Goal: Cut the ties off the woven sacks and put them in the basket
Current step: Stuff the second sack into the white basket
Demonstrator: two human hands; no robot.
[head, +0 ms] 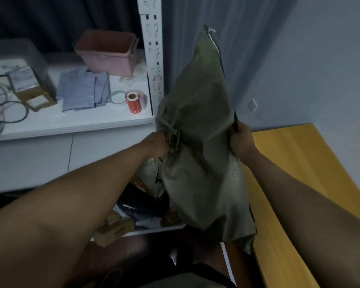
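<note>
The left hand (157, 145) fingers are hidden in the sack (197, 146) folds

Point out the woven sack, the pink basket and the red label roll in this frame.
woven sack (197, 129): head view, middle of its green body.
pink basket (110, 59): head view, front wall, on the shelf.
red label roll (133, 102): head view, its red side.

Dim, bluish cast, soft blur, wide-angle warping
</note>
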